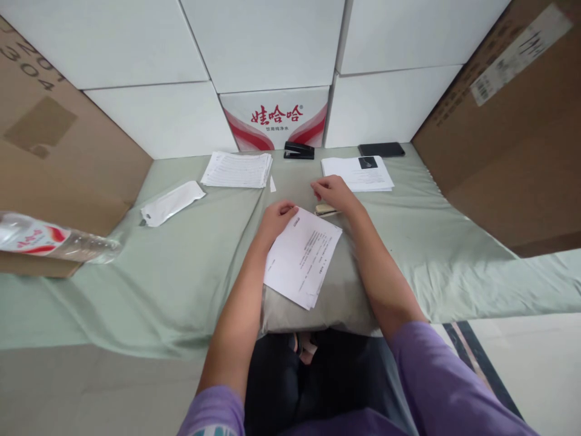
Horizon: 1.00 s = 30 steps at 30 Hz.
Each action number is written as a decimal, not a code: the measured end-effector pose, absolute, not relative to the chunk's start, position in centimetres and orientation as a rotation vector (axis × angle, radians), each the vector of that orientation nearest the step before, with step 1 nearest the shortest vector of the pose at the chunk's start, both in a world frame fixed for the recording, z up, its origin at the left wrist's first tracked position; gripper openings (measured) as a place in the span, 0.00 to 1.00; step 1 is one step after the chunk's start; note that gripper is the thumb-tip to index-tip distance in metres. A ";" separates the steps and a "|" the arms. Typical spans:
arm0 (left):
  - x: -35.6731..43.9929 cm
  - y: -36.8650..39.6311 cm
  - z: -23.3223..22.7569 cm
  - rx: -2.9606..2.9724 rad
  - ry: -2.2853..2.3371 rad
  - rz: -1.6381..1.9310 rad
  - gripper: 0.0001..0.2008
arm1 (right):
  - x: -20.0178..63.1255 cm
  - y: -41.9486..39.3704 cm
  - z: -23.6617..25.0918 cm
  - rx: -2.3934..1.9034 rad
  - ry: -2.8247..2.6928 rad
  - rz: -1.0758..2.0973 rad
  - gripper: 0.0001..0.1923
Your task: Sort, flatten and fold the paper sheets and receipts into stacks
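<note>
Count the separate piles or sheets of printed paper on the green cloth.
3: one stack far left of the stapler, one stack right of it, one set under the left hand.

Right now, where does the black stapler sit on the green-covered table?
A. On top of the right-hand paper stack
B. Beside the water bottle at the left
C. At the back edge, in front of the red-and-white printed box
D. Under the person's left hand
C: the black stapler lies at the back of the table, just before the red-and-white printed box, apart from both paper stacks and both hands.
</note>
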<state>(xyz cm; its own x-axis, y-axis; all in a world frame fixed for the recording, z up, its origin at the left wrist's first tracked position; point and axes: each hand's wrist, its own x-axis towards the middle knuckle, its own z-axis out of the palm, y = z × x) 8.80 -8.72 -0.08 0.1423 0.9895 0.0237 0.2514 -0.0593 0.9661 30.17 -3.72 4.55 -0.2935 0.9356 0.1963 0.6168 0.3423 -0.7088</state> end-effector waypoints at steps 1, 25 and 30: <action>8.5 -8.6 -0.2 1.458 1.250 1.040 0.14 | 30.2 -3.7 4.7 -1.355 -2.002 0.701 0.21; 6.3 -8.5 1.5 1.034 1.242 1.383 0.14 | 26.7 -5.3 6.6 -1.237 -2.272 0.873 0.10; 6.2 -8.3 1.4 0.998 1.305 1.384 0.11 | 26.4 -5.5 6.7 -1.227 -2.304 0.848 0.11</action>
<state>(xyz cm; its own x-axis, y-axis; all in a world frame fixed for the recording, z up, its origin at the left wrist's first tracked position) 6.20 -8.28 1.45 -0.2123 0.9761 -0.0466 -0.1035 0.0250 0.9943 26.42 -5.48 6.72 -0.5382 0.8407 0.0590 0.6016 0.4323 -0.6717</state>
